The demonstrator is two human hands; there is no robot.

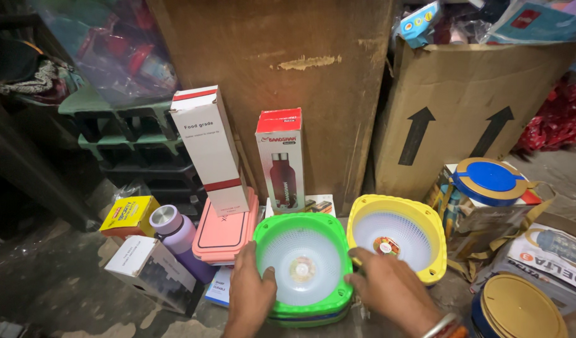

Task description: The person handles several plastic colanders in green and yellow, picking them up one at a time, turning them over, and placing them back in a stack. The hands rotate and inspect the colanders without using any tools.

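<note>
Far out to the left of the left hand point(250, 294) sits a small yellow box point(130, 215), and below it, nearer the hand, a white box point(149, 270) lying on its side. Just left of that hand stands a lilac bottle point(178, 236) with a metal cap, tilted, and beside it a pink lunch box point(228, 230) propped on edge. Up beyond the hand a tall white carton point(211, 150) leans against the brown wooden panel point(275, 75), with a red-and-white bottle carton point(281, 159) upright next to it.

The left hand grips the near-left rim of the green bowl point(303, 263), thumb inside on the white strainer insert, fingers outside. The bowl lies straight between the two hands, on top of a stack; a blue rim shows beneath it.

The right hand point(391, 289) rests on the bowl's right rim, fingers curled over the edge; how firmly it holds I cannot tell. A bangle shows at its wrist. Just above this hand is a yellow bowl point(400, 236) with its own white insert, touching the green one. Further right stand a blue-and-gold round container point(488, 180), a large cardboard box point(463, 106) with black arrows behind, and a gold lid point(519, 310) low at the right.
</note>
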